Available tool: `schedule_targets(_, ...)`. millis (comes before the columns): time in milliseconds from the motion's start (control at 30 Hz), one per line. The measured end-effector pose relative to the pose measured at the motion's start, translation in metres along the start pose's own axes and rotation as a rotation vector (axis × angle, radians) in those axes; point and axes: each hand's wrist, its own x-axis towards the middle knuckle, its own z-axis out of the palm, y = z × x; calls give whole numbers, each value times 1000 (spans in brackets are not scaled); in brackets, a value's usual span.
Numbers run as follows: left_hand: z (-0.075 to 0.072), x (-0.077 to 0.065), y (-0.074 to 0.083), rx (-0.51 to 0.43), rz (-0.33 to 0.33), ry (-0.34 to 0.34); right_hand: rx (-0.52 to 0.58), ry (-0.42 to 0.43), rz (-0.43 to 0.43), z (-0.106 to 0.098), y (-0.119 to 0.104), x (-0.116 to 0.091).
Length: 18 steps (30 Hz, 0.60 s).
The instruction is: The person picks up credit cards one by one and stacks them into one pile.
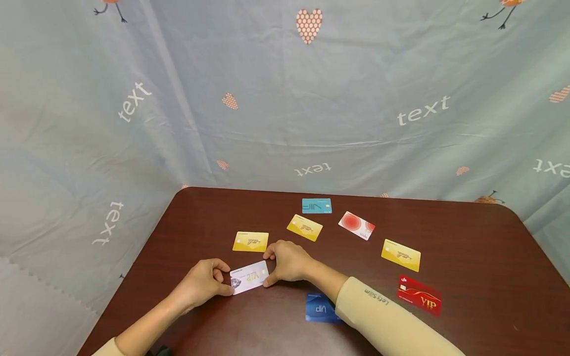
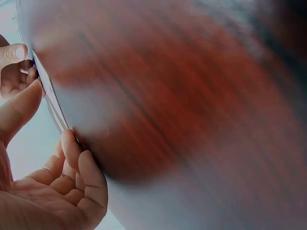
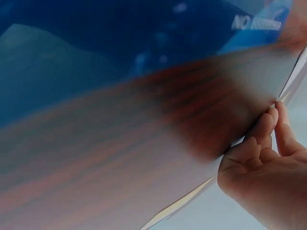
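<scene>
At the near left of the dark reddish-brown wooden table (image 1: 481, 247), the left hand (image 1: 200, 283) pinches the left end of a white rectangular plastic-looking card with yellowish VIP lettering (image 1: 248, 278), and the right hand (image 1: 289, 262) pinches its right end, thumbs at the 2 near corners. Whether the card touches the wood, I cannot tell. Gripping by the ends seems sound: it leaves the printed face uncovered, and light, even pressure from both hands should keep the thin card flat and let its slant be trued. Just beyond lies a glossy yellow rectangular card (image 1: 251, 242), close enough that the fingers had best stay clear of it. To the right, a blue rectangular VIP card (image 1: 317, 311) lies partly under the cream fabric sleeve (image 1: 387, 311), so that forearm is better lifted than dragged. Farther out come 2 more yellow cards, a white card with red circles (image 1: 356, 226), a teal VIP card (image 1: 316, 205) at the far side and a red VIP card (image 1: 419, 295) at the right.
</scene>
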Motion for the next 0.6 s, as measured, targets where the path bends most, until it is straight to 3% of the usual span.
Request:
schedule_targets(167,2,2,1,40,-11,9,-78,13,-4,1,-3,-1)
schedule_targets(600,4,4,1,96,14,11,-151,-35,-34,0,-8,1)
